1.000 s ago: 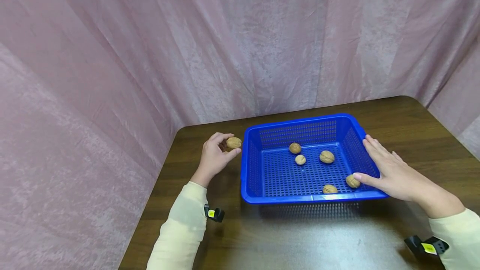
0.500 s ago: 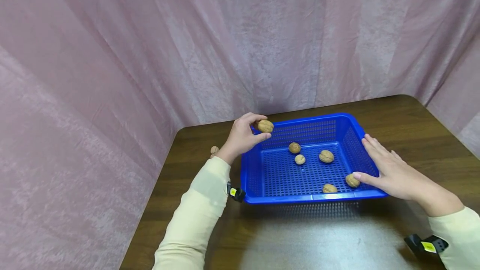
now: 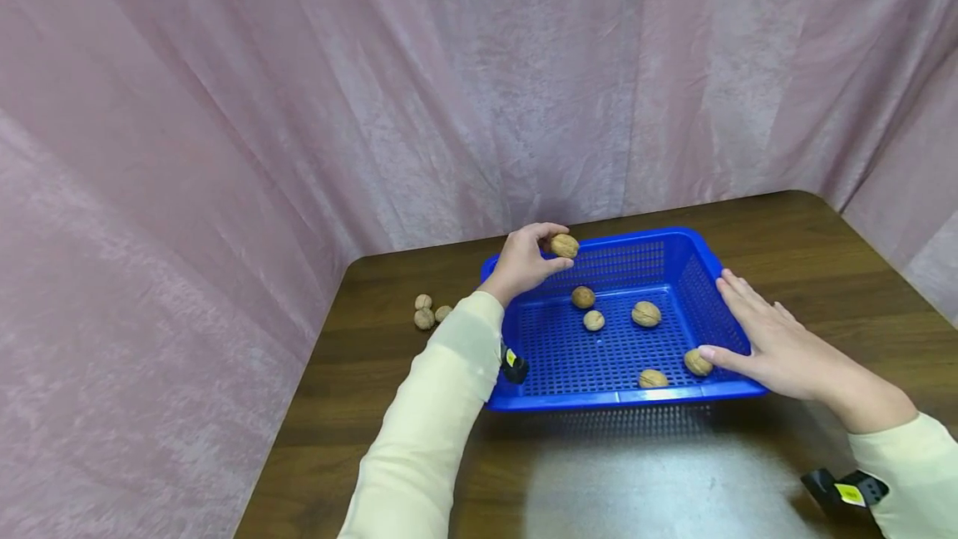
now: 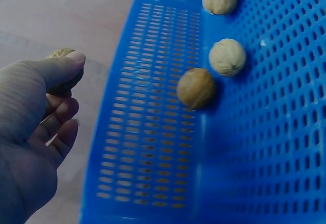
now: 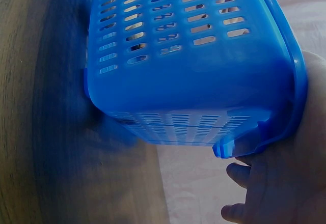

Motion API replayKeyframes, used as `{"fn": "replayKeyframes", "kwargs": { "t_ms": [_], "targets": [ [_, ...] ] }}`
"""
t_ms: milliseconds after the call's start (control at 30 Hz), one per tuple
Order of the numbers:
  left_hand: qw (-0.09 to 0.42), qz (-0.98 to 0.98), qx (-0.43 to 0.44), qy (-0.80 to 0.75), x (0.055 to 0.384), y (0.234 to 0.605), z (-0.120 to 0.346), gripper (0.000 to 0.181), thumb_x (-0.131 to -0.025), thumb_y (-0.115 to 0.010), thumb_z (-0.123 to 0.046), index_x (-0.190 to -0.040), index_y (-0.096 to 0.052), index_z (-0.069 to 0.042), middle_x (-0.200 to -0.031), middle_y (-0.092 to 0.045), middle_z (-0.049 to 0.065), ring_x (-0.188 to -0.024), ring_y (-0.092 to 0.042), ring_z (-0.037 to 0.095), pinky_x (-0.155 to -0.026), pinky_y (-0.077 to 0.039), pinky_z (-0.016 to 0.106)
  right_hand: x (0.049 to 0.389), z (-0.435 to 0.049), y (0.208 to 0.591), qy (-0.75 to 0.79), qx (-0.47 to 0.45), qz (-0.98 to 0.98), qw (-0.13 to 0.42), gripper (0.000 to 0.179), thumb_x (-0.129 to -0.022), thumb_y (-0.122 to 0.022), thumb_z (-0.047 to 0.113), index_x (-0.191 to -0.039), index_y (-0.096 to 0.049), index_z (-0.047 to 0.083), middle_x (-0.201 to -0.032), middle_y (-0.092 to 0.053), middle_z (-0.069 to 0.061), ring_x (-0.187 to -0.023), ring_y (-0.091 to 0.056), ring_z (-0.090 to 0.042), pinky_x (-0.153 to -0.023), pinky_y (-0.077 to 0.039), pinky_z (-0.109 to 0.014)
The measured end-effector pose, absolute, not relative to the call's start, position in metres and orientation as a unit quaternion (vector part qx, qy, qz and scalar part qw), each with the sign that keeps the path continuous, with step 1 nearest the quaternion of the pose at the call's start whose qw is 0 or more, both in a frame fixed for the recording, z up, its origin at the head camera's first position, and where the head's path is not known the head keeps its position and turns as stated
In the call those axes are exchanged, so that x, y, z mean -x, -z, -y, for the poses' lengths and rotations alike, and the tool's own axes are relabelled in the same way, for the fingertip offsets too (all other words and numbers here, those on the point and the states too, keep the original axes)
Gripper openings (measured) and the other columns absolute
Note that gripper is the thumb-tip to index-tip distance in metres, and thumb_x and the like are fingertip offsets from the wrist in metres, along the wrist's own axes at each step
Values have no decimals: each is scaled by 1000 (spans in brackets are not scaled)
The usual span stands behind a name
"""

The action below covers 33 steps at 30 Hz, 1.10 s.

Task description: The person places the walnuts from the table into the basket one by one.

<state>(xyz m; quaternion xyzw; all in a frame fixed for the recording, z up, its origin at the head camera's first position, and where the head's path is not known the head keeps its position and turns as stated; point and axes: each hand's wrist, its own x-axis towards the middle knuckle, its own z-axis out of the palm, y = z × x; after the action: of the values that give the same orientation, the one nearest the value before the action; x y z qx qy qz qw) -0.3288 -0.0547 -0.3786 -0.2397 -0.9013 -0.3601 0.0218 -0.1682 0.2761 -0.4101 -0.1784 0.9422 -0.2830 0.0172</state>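
Note:
My left hand pinches a walnut between thumb and fingertips, above the back rim of a blue plastic basket. In the left wrist view this walnut is partly hidden by the thumb. Several walnuts lie apart on the basket floor, among them a darker one, a small pale one and a larger one. My right hand rests on the basket's right rim with straight fingers along its outer side. Its thumb reaches inward over the rim, right at another walnut.
Left of the basket, several walnuts sit together on the dark wooden table. Pink curtains hang behind and to the left of the table. The basket walls are perforated and stand upright on the tabletop.
My left hand has carried its walnut from left of the basket to the right, over the back rim. Walnuts on the table, hidden before, now show. My right hand stays on the rim.

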Motion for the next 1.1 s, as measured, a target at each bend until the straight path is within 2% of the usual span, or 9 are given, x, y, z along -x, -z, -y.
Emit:
{"fn": "replayKeyframes", "kwargs": {
  "t_ms": [200, 400, 567, 733, 900, 1100],
  "targets": [
    [-11, 895, 248, 371, 331, 400, 51, 49, -77, -82, -21, -123, -66, -13, -86, -63, -7, -75, -57, 11, -64, -48, 24, 168, -275, 410, 285, 186, -940, 16, 96, -92, -59, 49, -154, -2, 2, -159, 3, -19, -145, 8, -32, -104, 1, -71],
    [-57, 902, 253, 345, 329, 409, 48, 49, -78, -82, -22, -122, -66, -12, -89, -64, -8, -77, -59, 8, -66, -50, 20, 168, -276, 410, 283, 185, -941, 20, 96, -93, -59, 48, -153, -1, 2, -159, 5, -19, -145, 9, -32, -105, 3, -70],
    [-81, 911, 256, 313, 329, 414, 46, 38, -79, -81, -22, -113, -70, -11, -91, -67, -6, -79, -59, 4, -69, -49, 17, 169, -277, 412, 282, 185, -941, 25, 96, -93, -59, 47, -153, 0, 2, -159, 6, -19, -145, 11, -32, -105, 5, -70],
    [-87, 913, 263, 299, 330, 417, 47, 31, -81, -80, -21, -107, -73, -7, -87, -68, -6, -78, -60, 4, -70, -48, 16, 169, -278, 414, 284, 187, -940, 21, 95, -93, -58, 47, -154, 0, 3, -159, 5, -19, -145, 10, -31, -105, 4, -69],
    [-71, 914, 261, 302, 330, 415, 47, 29, -80, -81, -20, -104, -73, -6, -83, -66, -8, -77, -60, 4, -70, -48, 16, 169, -278, 414, 284, 192, -939, 12, 94, -93, -59, 45, -154, -1, 3, -159, 4, -19, -145, 10, -30, -106, 4, -69],
    [-70, 911, 250, 320, 330, 409, 47, 32, -81, -79, -22, -108, -72, -7, -87, -67, -6, -78, -60, 4, -70, -49, 18, 169, -278, 414, 284, 191, -940, 14, 94, -93, -59, 46, -154, -1, 4, -159, 4, -19, -145, 10, -29, -106, 4, -69]
  ]
}}
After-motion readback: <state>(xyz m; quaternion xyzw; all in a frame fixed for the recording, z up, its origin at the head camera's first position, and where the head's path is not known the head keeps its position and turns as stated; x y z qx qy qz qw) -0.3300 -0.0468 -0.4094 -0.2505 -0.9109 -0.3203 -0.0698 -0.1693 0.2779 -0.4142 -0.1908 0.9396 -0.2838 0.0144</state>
